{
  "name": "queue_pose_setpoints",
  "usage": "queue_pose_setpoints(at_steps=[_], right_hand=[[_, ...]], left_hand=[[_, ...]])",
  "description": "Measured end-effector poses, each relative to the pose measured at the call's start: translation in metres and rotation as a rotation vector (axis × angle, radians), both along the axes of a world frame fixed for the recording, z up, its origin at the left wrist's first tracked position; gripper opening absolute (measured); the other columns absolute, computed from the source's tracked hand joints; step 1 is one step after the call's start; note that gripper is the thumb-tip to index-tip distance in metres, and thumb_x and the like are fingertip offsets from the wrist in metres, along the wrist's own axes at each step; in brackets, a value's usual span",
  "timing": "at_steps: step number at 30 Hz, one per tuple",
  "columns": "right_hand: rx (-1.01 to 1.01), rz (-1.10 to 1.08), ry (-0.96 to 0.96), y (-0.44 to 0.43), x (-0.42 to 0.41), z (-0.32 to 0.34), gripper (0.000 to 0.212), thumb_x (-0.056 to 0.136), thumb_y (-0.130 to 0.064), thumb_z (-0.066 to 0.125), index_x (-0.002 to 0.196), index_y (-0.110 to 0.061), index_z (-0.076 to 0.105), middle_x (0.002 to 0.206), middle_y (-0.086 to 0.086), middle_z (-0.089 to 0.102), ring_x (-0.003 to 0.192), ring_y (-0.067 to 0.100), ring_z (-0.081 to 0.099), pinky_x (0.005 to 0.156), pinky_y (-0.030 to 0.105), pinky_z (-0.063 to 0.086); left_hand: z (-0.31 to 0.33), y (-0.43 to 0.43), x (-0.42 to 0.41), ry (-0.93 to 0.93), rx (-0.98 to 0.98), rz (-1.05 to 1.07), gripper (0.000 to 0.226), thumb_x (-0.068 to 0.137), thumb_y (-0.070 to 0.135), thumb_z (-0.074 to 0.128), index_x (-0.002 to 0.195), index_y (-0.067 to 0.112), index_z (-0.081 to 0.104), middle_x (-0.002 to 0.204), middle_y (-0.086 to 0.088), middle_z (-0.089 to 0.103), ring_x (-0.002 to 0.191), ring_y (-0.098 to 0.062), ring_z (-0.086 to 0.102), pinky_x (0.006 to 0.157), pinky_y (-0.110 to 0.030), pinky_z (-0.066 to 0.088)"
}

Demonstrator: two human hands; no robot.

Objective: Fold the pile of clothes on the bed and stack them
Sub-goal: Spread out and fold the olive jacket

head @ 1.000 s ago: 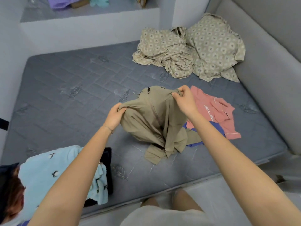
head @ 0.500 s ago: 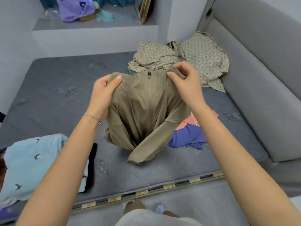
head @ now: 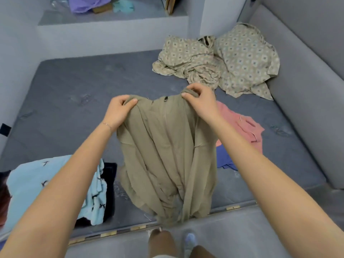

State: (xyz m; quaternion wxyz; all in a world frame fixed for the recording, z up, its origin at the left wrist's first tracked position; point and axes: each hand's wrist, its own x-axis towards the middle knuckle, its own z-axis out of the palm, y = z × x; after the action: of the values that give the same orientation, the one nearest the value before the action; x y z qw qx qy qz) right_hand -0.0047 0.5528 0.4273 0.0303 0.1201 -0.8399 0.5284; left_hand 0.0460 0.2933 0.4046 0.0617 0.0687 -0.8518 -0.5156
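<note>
An olive zip-up jacket (head: pixel 167 155) hangs in front of me over the near edge of the grey mattress (head: pixel 74 101). My left hand (head: pixel 119 112) grips its left shoulder and my right hand (head: pixel 201 103) pinches its right shoulder. The zipper runs down the middle and the hem dangles past the mattress edge. Behind the jacket on the right lie a pink garment (head: pixel 242 125) and a blue garment (head: pixel 224 159), partly hidden. At the near left is a stack topped by a light blue garment with bird prints (head: pixel 33 179) over something black (head: pixel 109 183).
Crumpled patterned beige bedding (head: pixel 223 58) lies at the far right corner. A grey padded headboard (head: pixel 307 81) lines the right side. A ledge (head: pixel 111 17) beyond the bed holds purple and teal items. My feet (head: pixel 189 243) stand on the floor by the bed's edge.
Both hands have lifted the olive jacket off the mattress and spread it by the shoulders; it now hangs longer, its hem reaching past the bed's near edge.
</note>
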Motion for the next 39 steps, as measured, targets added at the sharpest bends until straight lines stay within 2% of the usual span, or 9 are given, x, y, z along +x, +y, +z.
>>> queue_pose_setpoints(at_steps=[5, 14, 16, 19, 21, 31, 33, 35, 39], right_hand=[[0.202, -0.077, -0.174, -0.034, -0.044, -0.113, 0.008, 0.083, -0.023, 0.068, 0.084, -0.030, 0.065, 0.090, -0.009, 0.070, 0.095, 0.019, 0.065, 0.086, 0.041, 0.050], [0.186, -0.173, -0.262, -0.076, -0.143, -0.263, 0.007, 0.084, -0.006, 0.068, 0.090, -0.011, 0.068, 0.087, -0.004, 0.066, 0.085, 0.012, 0.058, 0.073, 0.008, 0.040], [0.178, -0.166, -0.230, -0.081, -0.168, -0.297, 0.015, 0.082, -0.010, 0.070, 0.097, -0.012, 0.070, 0.094, -0.005, 0.068, 0.093, 0.015, 0.061, 0.089, 0.023, 0.047], [0.307, -0.166, -0.261, -0.080, -0.191, -0.343, 0.042, 0.082, -0.027, 0.072, 0.123, -0.022, 0.063, 0.124, -0.003, 0.064, 0.118, 0.023, 0.053, 0.103, 0.043, 0.041], [0.378, -0.178, -0.302, -0.073, -0.188, -0.366, 0.055, 0.083, -0.033, 0.074, 0.135, -0.025, 0.054, 0.137, -0.002, 0.055, 0.128, 0.025, 0.043, 0.108, 0.042, 0.036], [0.525, -0.216, -0.539, -0.001, -0.113, -0.447, 0.090, 0.081, -0.057, 0.069, 0.151, -0.019, 0.028, 0.151, 0.005, 0.035, 0.139, 0.025, 0.030, 0.112, 0.041, 0.029], [0.488, -0.240, -0.640, 0.011, -0.104, -0.460, 0.080, 0.082, -0.058, 0.067, 0.142, -0.013, 0.040, 0.140, 0.008, 0.046, 0.131, 0.027, 0.040, 0.105, 0.040, 0.039], [0.419, -0.254, -0.655, 0.018, -0.100, -0.469, 0.046, 0.086, -0.049, 0.068, 0.104, -0.008, 0.059, 0.104, 0.010, 0.060, 0.099, 0.025, 0.056, 0.080, 0.035, 0.046], [0.255, -0.293, -0.564, 0.027, -0.101, -0.465, 0.040, 0.096, -0.020, 0.060, 0.067, -0.022, 0.033, 0.062, -0.007, 0.040, 0.057, 0.002, 0.040, 0.055, 0.027, 0.028]], left_hand=[[-0.117, -0.030, -0.059, -0.137, -0.037, 0.007, 0.030, 0.095, 0.021, 0.057, 0.078, -0.002, 0.063, 0.076, 0.004, 0.056, 0.073, -0.006, 0.045, 0.065, -0.026, 0.034], [-0.270, -0.062, -0.149, -0.159, 0.115, 0.137, 0.028, 0.099, 0.013, 0.054, 0.072, 0.006, 0.056, 0.069, 0.008, 0.051, 0.063, 0.002, 0.044, 0.067, -0.021, 0.038], [-0.303, -0.064, -0.168, -0.156, 0.076, 0.207, 0.033, 0.099, 0.015, 0.054, 0.067, 0.011, 0.048, 0.063, 0.011, 0.042, 0.062, -0.003, 0.043, 0.067, -0.027, 0.034], [-0.353, -0.064, -0.185, -0.193, -0.152, 0.305, 0.015, 0.094, 0.030, 0.061, 0.103, 0.017, 0.064, 0.104, -0.004, 0.056, 0.108, -0.027, 0.053, 0.092, -0.037, 0.039], [-0.380, -0.058, -0.182, -0.206, -0.290, 0.306, 0.055, 0.091, 0.035, 0.065, 0.140, 0.021, 0.046, 0.141, -0.012, 0.038, 0.134, -0.027, 0.036, 0.113, -0.045, 0.026], [-0.439, 0.038, -0.161, -0.146, -0.468, -0.251, 0.061, 0.097, 0.043, 0.053, 0.152, 0.031, 0.030, 0.162, -0.008, 0.012, 0.150, -0.026, 0.005, 0.120, -0.051, 0.003], [-0.440, 0.051, -0.166, -0.136, -0.489, -0.296, 0.059, 0.099, 0.042, 0.052, 0.152, 0.032, 0.028, 0.163, -0.006, 0.009, 0.151, -0.024, 0.002, 0.120, -0.047, -0.001], [-0.440, 0.061, -0.174, -0.121, -0.540, -0.356, 0.057, 0.100, 0.039, 0.049, 0.153, 0.033, 0.027, 0.164, -0.006, 0.008, 0.151, -0.025, 0.002, 0.119, -0.046, -0.002], [-0.437, 0.086, -0.194, -0.120, -0.582, -0.477, 0.051, 0.103, 0.030, 0.044, 0.152, 0.031, 0.031, 0.164, -0.005, 0.011, 0.151, -0.024, 0.001, 0.119, -0.044, -0.004]])
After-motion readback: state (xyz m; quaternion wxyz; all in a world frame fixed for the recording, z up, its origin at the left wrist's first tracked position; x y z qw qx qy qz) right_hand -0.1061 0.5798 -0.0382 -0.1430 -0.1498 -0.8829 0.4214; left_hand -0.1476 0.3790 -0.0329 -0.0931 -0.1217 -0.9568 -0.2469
